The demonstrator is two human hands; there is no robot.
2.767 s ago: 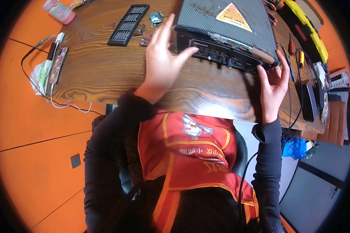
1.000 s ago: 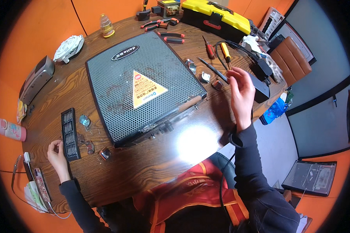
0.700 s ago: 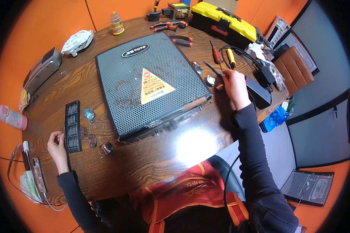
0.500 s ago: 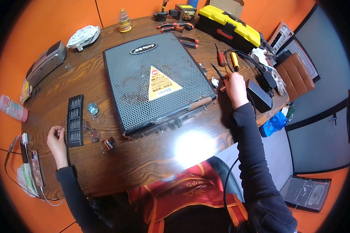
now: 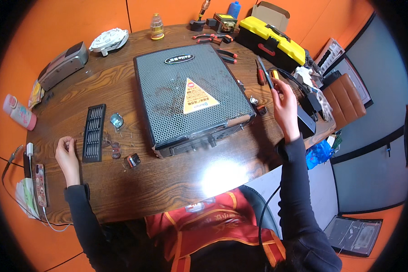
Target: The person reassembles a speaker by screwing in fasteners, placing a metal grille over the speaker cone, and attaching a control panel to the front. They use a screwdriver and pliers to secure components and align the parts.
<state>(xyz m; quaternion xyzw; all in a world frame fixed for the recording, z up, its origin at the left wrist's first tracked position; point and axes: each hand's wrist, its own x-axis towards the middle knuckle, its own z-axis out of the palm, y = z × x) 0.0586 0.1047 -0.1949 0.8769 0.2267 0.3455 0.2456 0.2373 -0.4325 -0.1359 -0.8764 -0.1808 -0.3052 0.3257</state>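
In my right hand is a slim, dark, pen-shaped tool, raised and tilted up and away between thumb and fingers. My left hand rests at the table's left side with thumb and fingers pinched together; whatever they may hold is too small to make out. Just right of it lies a black case of screwdriver bits. Between my hands sits a large speaker with a grey mesh grille facing up and a yellow triangular sticker.
A round blue-lidded container and a small black-and-orange block lie left of the speaker. Screwdrivers, an adapter and cables are at the right. Behind are pliers, a yellow-and-black toolbox and a metal box.
My right hand has lifted from the table beside the speaker, bringing the pen-shaped tool up. The small dark block beside the speaker is now uncovered. My left hand stays pinched; the view has shifted slightly.
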